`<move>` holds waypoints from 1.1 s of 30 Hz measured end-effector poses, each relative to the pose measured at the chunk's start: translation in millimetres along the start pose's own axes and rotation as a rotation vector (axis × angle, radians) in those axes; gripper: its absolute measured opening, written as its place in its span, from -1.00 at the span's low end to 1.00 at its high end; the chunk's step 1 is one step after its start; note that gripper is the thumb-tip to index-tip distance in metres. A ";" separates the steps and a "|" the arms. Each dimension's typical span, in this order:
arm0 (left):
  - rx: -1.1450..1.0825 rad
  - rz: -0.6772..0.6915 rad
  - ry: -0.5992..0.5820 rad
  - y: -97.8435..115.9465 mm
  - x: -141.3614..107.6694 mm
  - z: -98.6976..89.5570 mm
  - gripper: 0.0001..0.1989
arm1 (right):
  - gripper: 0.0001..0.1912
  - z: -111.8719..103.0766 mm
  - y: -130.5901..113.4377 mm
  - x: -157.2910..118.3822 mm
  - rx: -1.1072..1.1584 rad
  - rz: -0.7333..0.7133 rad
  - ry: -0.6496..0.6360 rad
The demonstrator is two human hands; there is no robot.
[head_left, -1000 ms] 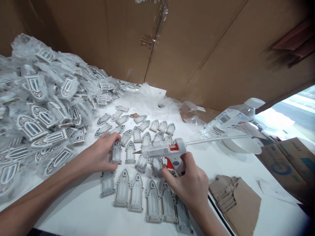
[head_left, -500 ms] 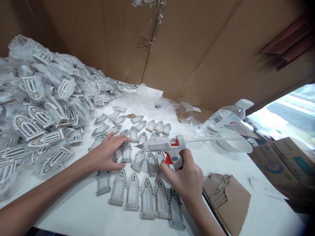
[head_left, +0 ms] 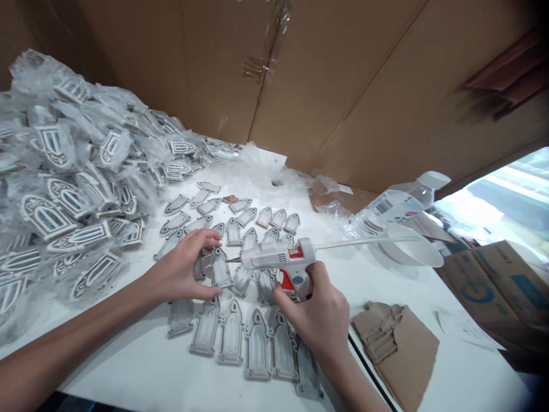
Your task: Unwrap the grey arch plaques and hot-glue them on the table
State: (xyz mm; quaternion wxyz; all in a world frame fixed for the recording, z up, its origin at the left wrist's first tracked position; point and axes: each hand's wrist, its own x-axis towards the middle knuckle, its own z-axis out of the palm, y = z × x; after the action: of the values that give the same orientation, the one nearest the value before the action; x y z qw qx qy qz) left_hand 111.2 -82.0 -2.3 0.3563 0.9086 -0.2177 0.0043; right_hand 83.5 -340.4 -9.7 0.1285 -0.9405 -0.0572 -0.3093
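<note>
My left hand curls around a small grey arched window piece, its fingertips at the pointed top and its thumb at the lower edge. In my right hand is a white hot glue gun with a red trigger, gripped by the handle. Its nozzle points left and lies close to that piece. A long pale glue stick sticks out of the gun's back. More arched pieces lie in rows around both hands, such as a near one; the right hand partly covers some.
Plastic-wrapped window pieces are heaped at the left. On the right are a plastic bottle, a white bowl and a torn cardboard piece. A black cord runs beside my right forearm. Cardboard walls the back.
The glue gun has moved slightly left and down, bringing its nozzle nearer the piece at my left hand. That piece has turned a little, and my left fingers have bent more around it.
</note>
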 end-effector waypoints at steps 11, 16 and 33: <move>-0.006 -0.078 0.069 8.3 -9.0 0.7 -0.27 | -0.74 9.0 -6.2 -5.5 -0.040 -0.042 -0.043; 0.003 -0.094 0.078 10.0 -10.1 1.4 -0.26 | -0.75 10.7 -5.3 -5.9 -0.047 -0.045 -0.056; -0.038 -0.176 0.000 13.6 -9.9 -1.0 -0.27 | -0.76 11.2 -3.1 -6.3 0.000 -0.066 -0.075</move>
State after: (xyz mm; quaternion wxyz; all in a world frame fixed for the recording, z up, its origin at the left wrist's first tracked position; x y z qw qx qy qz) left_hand 96.9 -86.3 5.6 0.3727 0.9173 -0.1370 -0.0310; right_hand 84.2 -334.5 -21.6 0.1161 -0.9491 -0.0929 -0.2778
